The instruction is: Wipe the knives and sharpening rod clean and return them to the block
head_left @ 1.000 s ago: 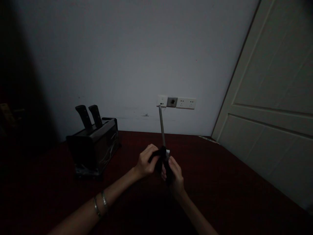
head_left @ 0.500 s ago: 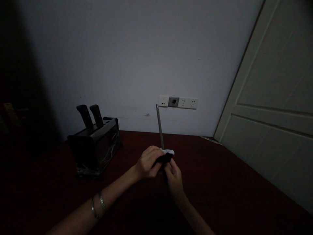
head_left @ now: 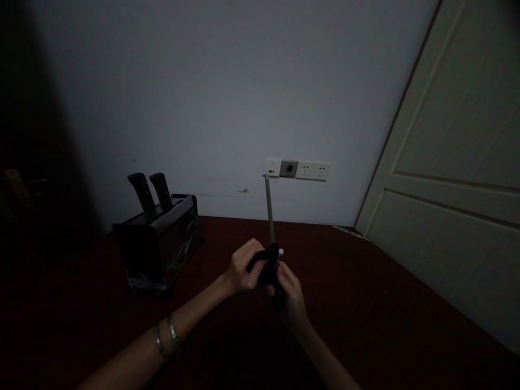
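Between my two hands, a tool that looks like a pair of scissors [head_left: 270, 211] points upward, its long narrow grey blade end raised toward the wall and its black handle toward me. My left hand [head_left: 244, 268] is closed on the left side of the black handle, thumb and fingers pinching it. My right hand [head_left: 291, 290] grips the handle lower down on the right. A small bit of white material [head_left: 280, 252], perhaps cloth or tissue, shows beside the top of the handle. Dim light and my fingers hide the handle's exact shape.
A knife block [head_left: 162, 244] with two black-handled knives [head_left: 151, 192] stands to the left on the dark red table [head_left: 345, 281]. Behind are a pale wall with sockets [head_left: 312, 171] and, at right, a panelled door [head_left: 450, 162].
The blade end has swung slightly right and stands more upright. The black handle has turned between my fingers, and less of the white material shows. My hands stay almost in place.
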Demonstrator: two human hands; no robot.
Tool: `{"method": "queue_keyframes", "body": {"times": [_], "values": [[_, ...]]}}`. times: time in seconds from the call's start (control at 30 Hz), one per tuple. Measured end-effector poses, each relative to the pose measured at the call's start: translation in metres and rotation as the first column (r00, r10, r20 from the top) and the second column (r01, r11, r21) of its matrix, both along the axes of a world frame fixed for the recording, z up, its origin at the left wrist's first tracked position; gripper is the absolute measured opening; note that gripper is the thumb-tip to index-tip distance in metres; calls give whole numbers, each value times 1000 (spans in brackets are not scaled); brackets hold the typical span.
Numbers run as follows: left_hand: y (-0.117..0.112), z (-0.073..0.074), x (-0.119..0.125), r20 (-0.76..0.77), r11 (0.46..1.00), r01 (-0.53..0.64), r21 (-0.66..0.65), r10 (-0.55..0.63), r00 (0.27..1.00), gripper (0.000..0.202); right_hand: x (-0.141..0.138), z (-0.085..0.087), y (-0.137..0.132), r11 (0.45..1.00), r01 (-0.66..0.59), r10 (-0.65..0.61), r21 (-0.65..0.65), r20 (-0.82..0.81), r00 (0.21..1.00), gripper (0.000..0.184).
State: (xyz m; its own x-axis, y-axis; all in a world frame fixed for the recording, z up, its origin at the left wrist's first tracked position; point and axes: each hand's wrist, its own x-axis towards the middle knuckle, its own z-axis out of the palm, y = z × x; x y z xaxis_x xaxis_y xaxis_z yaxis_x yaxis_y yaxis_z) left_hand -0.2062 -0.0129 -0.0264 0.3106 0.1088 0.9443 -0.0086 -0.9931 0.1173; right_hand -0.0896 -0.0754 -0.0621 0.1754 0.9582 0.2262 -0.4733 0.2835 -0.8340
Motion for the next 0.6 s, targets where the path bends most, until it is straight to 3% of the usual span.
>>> {"method": "queue_keyframes", "body": {"times": [0.13, 0.2, 0.27, 0.4, 0.5, 0.6], "values": [[7, 6, -8, 65, 991, -115, -70, 120, 991, 10, 2, 2, -1, 997, -55, 56, 45, -24, 998, 29], [7, 11, -10, 117, 987, -152, -43, 156, 981, 13, 3, 3, -1, 998, -35, 35, 48, -7, 999, 31], [4, 14, -9, 110, 990, -131, 59, 124, 986, 20, 3, 2, -1, 998, -10, 9, 57, 24, 1000, 29], [-8, 11, 0, -51, 975, -21, 221, 33, 998, 32, 3, -2, -2, 994, 100, -103, 44, 58, 993, 23], [-14, 6, 7, -78, 976, 13, 219, 5, 997, 32, 4, -4, -3, 978, 203, -204, 40, 33, 978, 16], [-16, 3, 10, -20, 989, 9, 150, -6, 1000, 28, 4, -5, -2, 980, 182, -184, 80, 15, 983, 15]]}}
